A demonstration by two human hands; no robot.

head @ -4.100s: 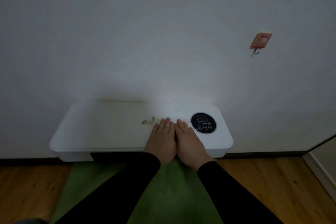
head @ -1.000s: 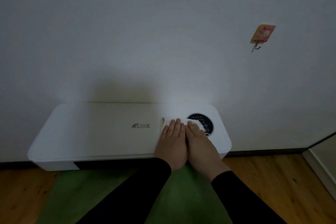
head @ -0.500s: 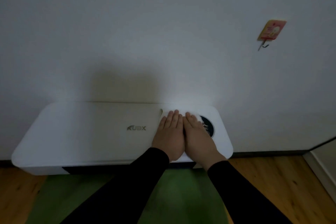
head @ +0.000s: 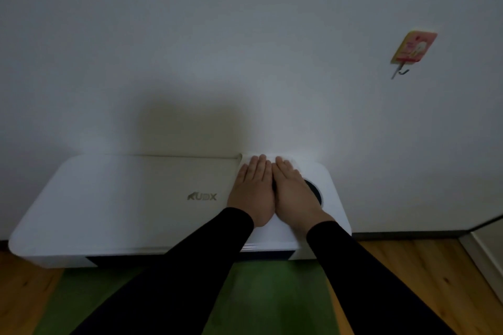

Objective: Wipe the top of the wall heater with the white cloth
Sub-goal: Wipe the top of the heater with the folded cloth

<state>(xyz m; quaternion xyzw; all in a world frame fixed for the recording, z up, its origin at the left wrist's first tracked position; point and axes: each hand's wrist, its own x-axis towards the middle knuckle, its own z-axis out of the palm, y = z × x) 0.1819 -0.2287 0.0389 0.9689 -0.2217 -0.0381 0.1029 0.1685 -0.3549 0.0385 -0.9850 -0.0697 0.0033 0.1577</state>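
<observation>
A long white wall heater (head: 122, 198) with a gold logo sits low against the wall. My left hand (head: 251, 189) and my right hand (head: 292, 193) lie flat side by side on its right part, fingers straight, pressing a white cloth (head: 295, 159) against it. The cloth reaches the heater's top edge by the wall and shows only around my fingertips. My right hand covers most of the round black control panel (head: 315, 193).
A pink and yellow wall hook (head: 412, 47) hangs on the white wall at upper right. Below the heater lie a green mat (head: 258, 299) and wooden floor (head: 441, 275). A door frame edge (head: 487, 250) stands at the far right.
Both hands have slid the cloth up the heater's face from beside the control panel to its top edge at the wall, covering more of the panel. The camera moved closer.
</observation>
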